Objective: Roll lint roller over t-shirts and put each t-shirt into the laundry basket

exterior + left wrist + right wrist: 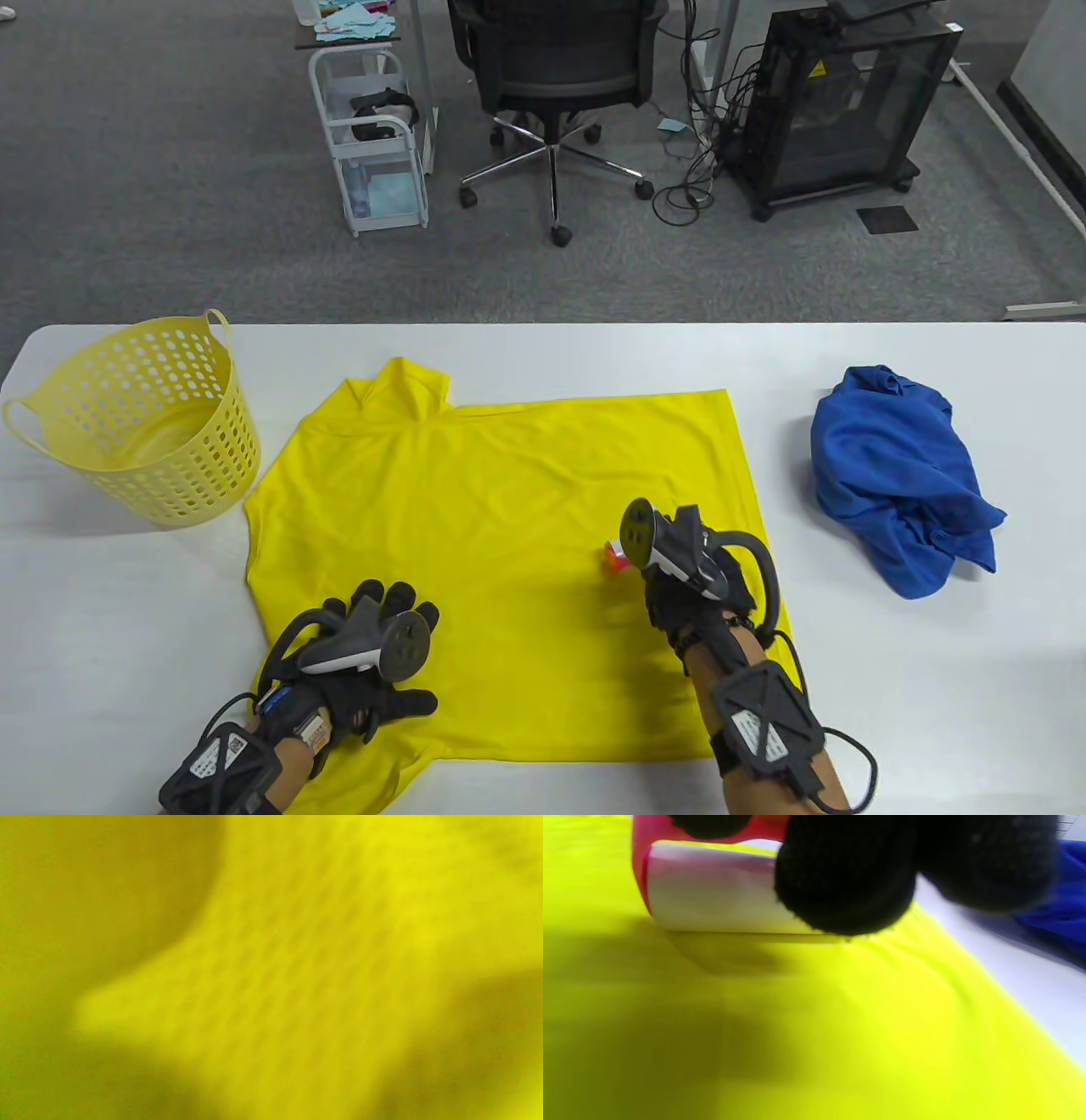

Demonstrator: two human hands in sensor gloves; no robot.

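The table view is evenly and brightly lit from above, sharp throughout, with soft shadows cast beside the laundry basket (pixel 144 416). The left wrist view is wholly blurred. In the right wrist view, the near fingers (pixel 844 878) are rendered out of focus.

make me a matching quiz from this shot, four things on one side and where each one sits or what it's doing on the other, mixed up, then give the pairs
Things:
1. laundry basket
2. yellow t-shirt
3. blue t-shirt
4. lint roller

Place or state:
A. crumpled in a heap at the table's right side
B. held by the right hand, its roll against yellow cloth
C. spread flat in the middle, the left hand resting on it
D. standing at the table's far left corner, nothing seen inside

Pairs: 1-D, 2-C, 3-A, 4-B
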